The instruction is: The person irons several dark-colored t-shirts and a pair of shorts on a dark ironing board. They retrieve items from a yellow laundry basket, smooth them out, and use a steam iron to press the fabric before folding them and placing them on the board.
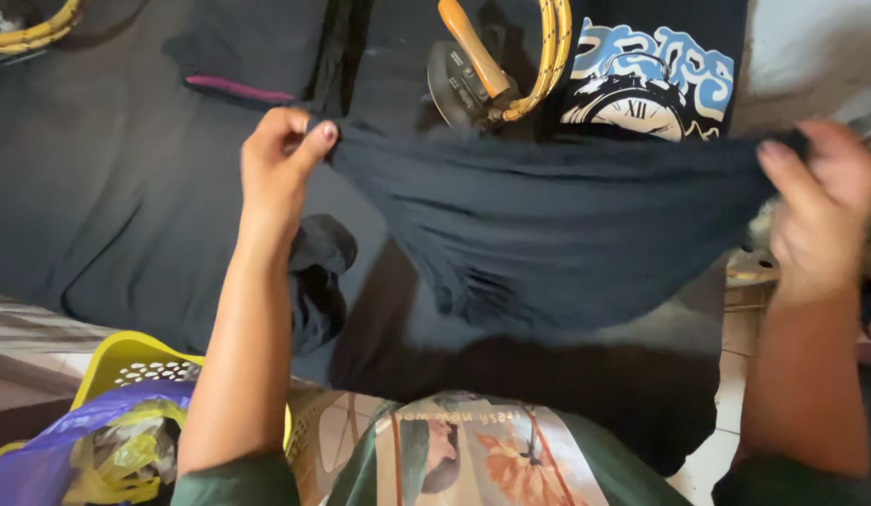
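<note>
A dark navy garment (pixel 548 234) is stretched out in the air between both hands, sagging in the middle. My left hand (pixel 278 164) pinches its left edge between thumb and fingers. My right hand (pixel 820 201), slightly blurred, grips its right edge. Under the garment lies a dark cloth-covered surface (pixel 107 187). Beyond it rests an iron (pixel 468 80) with an orange-brown handle and a yellow braided cord (pixel 548 56).
A black shirt with a blue and white clock print (pixel 651 84) lies at the far right. A dark piece with a pink stripe (pixel 239 87) lies at the back left. A yellow basket (pixel 126 361) holding a purple bag (pixel 51 450) stands at the lower left.
</note>
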